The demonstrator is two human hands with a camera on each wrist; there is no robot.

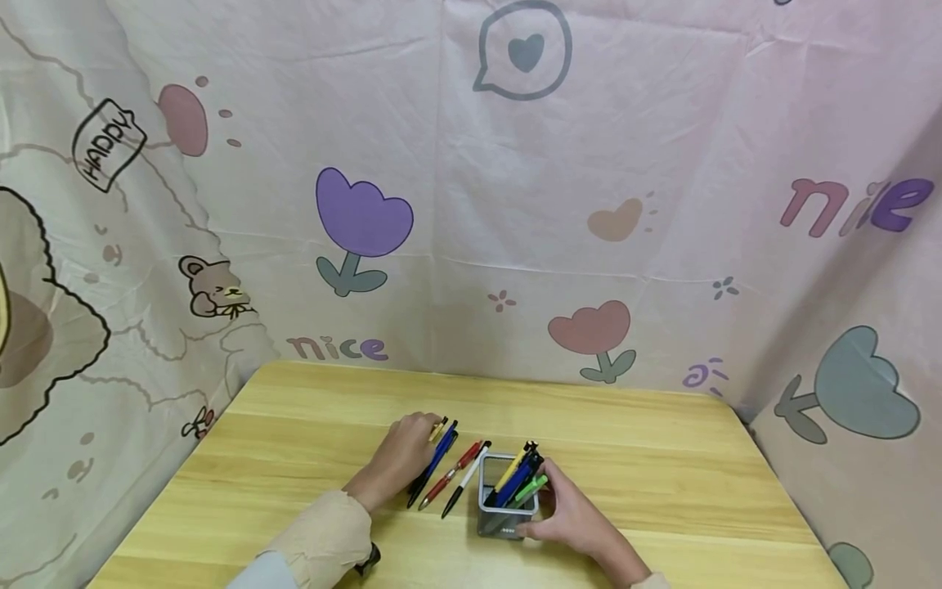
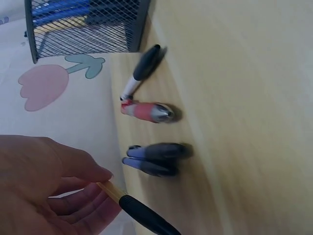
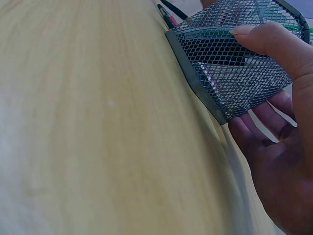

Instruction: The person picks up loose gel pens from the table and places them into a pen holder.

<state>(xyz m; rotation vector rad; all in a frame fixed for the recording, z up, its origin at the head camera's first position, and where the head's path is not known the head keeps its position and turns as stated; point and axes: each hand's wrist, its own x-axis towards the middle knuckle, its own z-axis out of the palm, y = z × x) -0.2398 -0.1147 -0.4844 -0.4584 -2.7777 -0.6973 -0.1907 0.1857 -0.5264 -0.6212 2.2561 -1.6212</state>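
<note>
- Clearly, only the left wrist view shows the black grip section (image 2: 146,214) of the yellow pen (image 2: 112,191).
- Left hand (image 1: 397,454) pinches it.
- Right hand (image 1: 570,509) clasps the mesh holder (image 1: 499,523).

The left hand (image 1: 401,454) touches a yellow pen (image 1: 438,429) beside blue pens (image 1: 440,455); the right hand (image 1: 572,511) grips a mesh cup (image 1: 500,523).

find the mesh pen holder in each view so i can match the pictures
Head: mesh pen holder low, right of centre, held by the right hand.
Left wrist: holder top left, cut off by the edge.
Right wrist: holder top right.
Shared landmark: wooden table.
</note>
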